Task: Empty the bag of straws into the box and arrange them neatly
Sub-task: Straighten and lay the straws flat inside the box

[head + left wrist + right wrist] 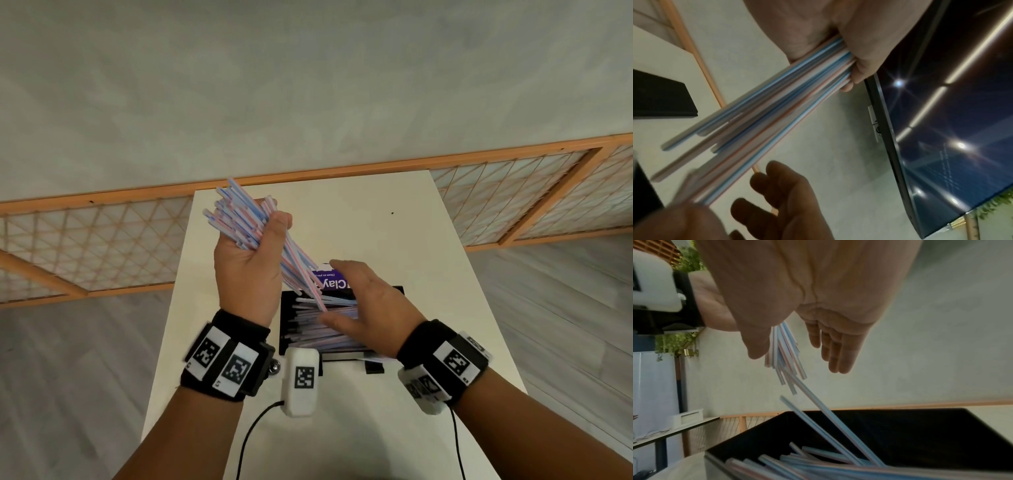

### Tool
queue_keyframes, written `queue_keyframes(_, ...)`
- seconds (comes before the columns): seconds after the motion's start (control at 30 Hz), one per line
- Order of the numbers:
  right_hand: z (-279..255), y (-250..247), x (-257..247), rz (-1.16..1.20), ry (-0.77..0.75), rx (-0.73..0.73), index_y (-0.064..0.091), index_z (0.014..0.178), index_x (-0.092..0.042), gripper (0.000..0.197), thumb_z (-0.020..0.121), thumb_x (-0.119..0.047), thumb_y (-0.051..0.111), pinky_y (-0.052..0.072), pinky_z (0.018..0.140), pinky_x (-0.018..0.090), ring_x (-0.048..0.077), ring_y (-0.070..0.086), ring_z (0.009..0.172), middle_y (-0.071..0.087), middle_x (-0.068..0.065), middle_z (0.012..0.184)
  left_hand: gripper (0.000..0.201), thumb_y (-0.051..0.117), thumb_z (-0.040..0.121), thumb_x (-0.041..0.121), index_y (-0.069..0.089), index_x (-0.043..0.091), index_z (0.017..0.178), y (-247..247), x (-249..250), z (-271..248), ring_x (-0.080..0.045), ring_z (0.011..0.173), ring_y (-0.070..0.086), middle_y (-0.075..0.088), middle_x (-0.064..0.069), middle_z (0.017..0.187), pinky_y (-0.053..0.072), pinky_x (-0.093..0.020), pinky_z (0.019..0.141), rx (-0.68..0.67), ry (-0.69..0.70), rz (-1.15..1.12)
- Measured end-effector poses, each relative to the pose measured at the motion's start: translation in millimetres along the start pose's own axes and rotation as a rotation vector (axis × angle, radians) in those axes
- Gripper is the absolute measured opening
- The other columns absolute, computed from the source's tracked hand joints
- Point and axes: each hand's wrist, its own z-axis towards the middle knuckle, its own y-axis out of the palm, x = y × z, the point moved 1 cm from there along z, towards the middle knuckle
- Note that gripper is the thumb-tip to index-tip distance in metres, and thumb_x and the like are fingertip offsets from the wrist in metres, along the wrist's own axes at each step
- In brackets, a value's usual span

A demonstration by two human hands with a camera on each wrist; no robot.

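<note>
Above the black box [286, 310] — straws [329, 329] inside — left hand [248, 263] grips more.

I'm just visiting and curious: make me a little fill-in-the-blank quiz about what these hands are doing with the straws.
1. The bundle of straws is gripped by the ____ hand.
2. The right hand hovers with its fingers ____.
3. Loose straws already lie inside the ____ box.
4. The box stands on a ____ table.

Missing words: left; open; black; white
</note>
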Motion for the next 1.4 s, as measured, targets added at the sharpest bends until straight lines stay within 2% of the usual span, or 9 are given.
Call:
queue_keyframes(0.17, 4, 8, -4, -0.014, -0.013, -0.009, 0.032, 0.154, -0.024, 0.081, 0.088, -0.054, 0.069, 0.045, 0.105, 0.025, 0.009, 0.049, 0.129, 0.042, -0.007, 0.150, 0.023, 0.070, 0.096, 0.013, 0.067, 0.005, 0.117, 6, -16, -17, -0.027, 0.105, 0.070, 0.072, -0.019, 0.114, 0.057, -0.035, 0.094, 0.014, -0.118, -0.099)
queue_keyframes(0.3, 14, 16, 8, -0.137, -0.007, -0.080, 0.051, 0.138, -0.027, 0.046, 0.096, -0.040, 0.062, 0.046, 0.088, 0.030, 0.019, 0.059, 0.111, 0.061, -0.002, 0.127, 0.022, 0.073, 0.090, 0.004, 0.066, 0.008, 0.111, 11, -51, -28, -0.024, 0.092, 0.067, 0.067, -0.020, 0.102, 0.056, -0.039, 0.088, 0.072, -0.401, -0.292)
queue_keyframes(0.47, 19, 24, 27, -0.225, 0.125, -0.227, 0.059, 0.126, -0.023, 0.030, 0.100, -0.038, 0.053, 0.049, 0.092, 0.039, 0.027, 0.062, 0.108, 0.065, 0.006, 0.120, 0.036, 0.079, 0.082, 0.005, 0.067, 0.011, 0.115, 4, -84, -41, -0.026, 0.086, 0.072, 0.070, -0.015, 0.101, 0.061, -0.040, 0.079, 0.216, -0.719, -0.412)
queue_keyframes(0.6, 14, 28, 36, -0.203, 0.168, -0.274, 0.058, 0.125, -0.026, 0.039, 0.093, -0.050, 0.059, 0.050, 0.095, 0.039, 0.024, 0.062, 0.109, 0.065, 0.001, 0.122, 0.033, 0.079, 0.084, 0.011, 0.065, 0.019, 0.113, -13, -91, -45, -0.022, 0.089, 0.072, 0.072, -0.004, 0.095, 0.058, -0.034, 0.070, 0.241, -0.716, -0.434)
queue_keyframes(0.87, 8, 32, 30, -0.168, 0.123, -0.265, 0.051, 0.140, -0.026, 0.048, 0.095, -0.038, 0.061, 0.045, 0.105, 0.036, 0.021, 0.055, 0.123, 0.058, 0.001, 0.136, 0.037, 0.058, 0.097, 0.051, 0.071, 0.018, 0.108, -31, -87, -43, -0.025, 0.110, 0.071, 0.075, -0.003, 0.108, 0.055, -0.042, 0.095, 0.366, -0.731, -0.410)
queue_keyframes(0.97, 8, 39, 27, -0.169, 0.096, -0.271, 0.051, 0.136, -0.029, 0.043, 0.094, -0.036, 0.058, 0.048, 0.099, 0.039, 0.024, 0.057, 0.117, 0.060, 0.001, 0.128, 0.035, 0.053, 0.100, 0.046, 0.075, 0.019, 0.093, -24, -87, -51, -0.022, 0.085, 0.077, 0.079, -0.005, 0.090, 0.059, -0.037, 0.078, 0.326, -0.750, -0.215)
queue_keyframes(1.1, 10, 38, 35, -0.276, 0.098, -0.272, 0.052, 0.135, -0.027, 0.038, 0.097, -0.028, 0.051, 0.048, 0.097, 0.042, 0.027, 0.057, 0.114, 0.061, 0.003, 0.126, 0.026, 0.057, 0.097, 0.038, 0.070, 0.015, 0.100, -26, -90, -54, -0.018, 0.083, 0.074, 0.073, -0.004, 0.093, 0.058, -0.029, 0.063, 0.247, -0.599, -0.016)
queue_keyframes(1.27, 9, 37, 42, -0.379, 0.080, -0.325, 0.046, 0.142, -0.030, 0.044, 0.099, -0.024, 0.049, 0.050, 0.092, 0.041, 0.028, 0.057, 0.111, 0.059, 0.003, 0.124, 0.036, 0.056, 0.097, 0.049, 0.064, 0.026, 0.124, -42, -96, -40, -0.015, 0.108, 0.070, 0.078, 0.004, 0.107, 0.051, -0.040, 0.100, 0.349, -0.576, -0.159)
queue_keyframes(1.4, 10, 44, 45, -0.343, 0.015, -0.364, 0.034, 0.150, -0.036, 0.057, 0.098, -0.019, 0.051, 0.049, 0.097, 0.041, 0.027, 0.054, 0.114, 0.054, 0.003, 0.130, 0.056, 0.032, 0.103, 0.062, 0.070, 0.025, 0.121, -40, -103, -41, -0.016, 0.109, 0.071, 0.078, 0.002, 0.109, 0.047, -0.044, 0.108, 0.299, -0.553, -0.154)
